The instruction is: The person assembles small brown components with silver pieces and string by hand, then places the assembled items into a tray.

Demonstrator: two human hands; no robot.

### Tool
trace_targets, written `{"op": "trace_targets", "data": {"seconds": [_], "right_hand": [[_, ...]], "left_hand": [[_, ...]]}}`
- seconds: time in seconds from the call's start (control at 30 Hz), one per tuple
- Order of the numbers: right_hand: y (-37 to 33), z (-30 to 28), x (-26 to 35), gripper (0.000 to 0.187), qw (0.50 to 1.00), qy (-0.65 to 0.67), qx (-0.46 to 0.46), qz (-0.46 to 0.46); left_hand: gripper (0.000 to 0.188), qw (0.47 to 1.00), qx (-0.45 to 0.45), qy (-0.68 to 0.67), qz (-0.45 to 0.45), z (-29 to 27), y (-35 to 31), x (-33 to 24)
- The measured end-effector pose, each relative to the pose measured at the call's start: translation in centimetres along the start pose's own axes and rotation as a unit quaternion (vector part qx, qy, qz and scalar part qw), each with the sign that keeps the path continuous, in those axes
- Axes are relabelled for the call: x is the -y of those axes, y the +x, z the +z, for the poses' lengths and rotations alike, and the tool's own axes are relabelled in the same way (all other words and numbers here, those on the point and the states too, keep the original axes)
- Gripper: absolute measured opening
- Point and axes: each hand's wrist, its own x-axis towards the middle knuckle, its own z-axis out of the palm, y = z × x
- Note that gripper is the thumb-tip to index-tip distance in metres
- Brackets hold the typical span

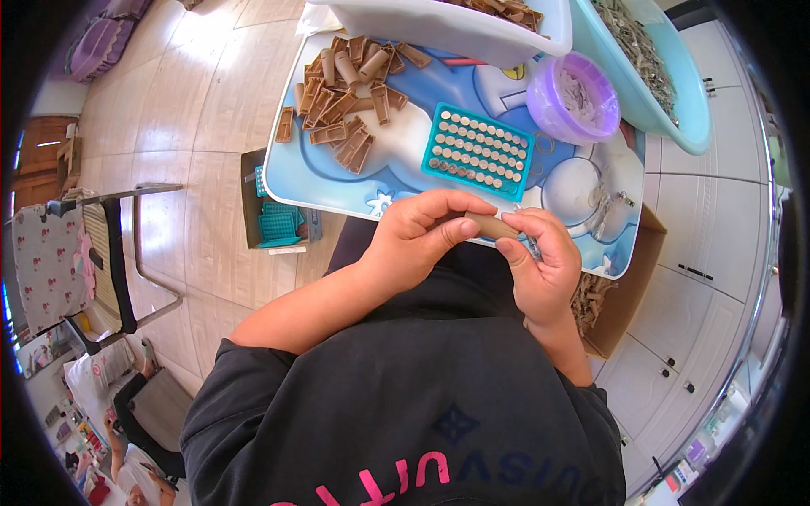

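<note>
- One brown tube sits gripped between your left hand and right hand, over the tray's near edge.
- Roughly two dozen brown pieces are heaped on that tray.
- One teal grid holder lies just beside one purple bowl.

Teal tray w/ rows of small metal discs sits beside purple bowl. Folding chair on wood floor, cardboard box at right.
</note>
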Motion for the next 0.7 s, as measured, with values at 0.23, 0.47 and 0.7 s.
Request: {"op": "trace_targets", "data": {"seconds": [0.23,0.47,0.7], "right_hand": [[-0.7,0.9,-1.5,0.021,0.998,0.052,-0.017,0.023],[-1.9,-6.7,-2.7,0.013,0.94,0.176,-0.029,0.291],[-11.0,-22.1,-7.3,0.012,0.888,0.024,0.004,0.459]], "left_hand": [[0.021,0.999,-0.026,-0.005,-0.021,0.9,-0.2,0.9],[0.018,0.957,-0.127,0.259,0.035,-1.2,0.1,-0.6],[0.014,0.805,-0.298,0.506,0.081,-7.5,-0.4,-3.3]]}}
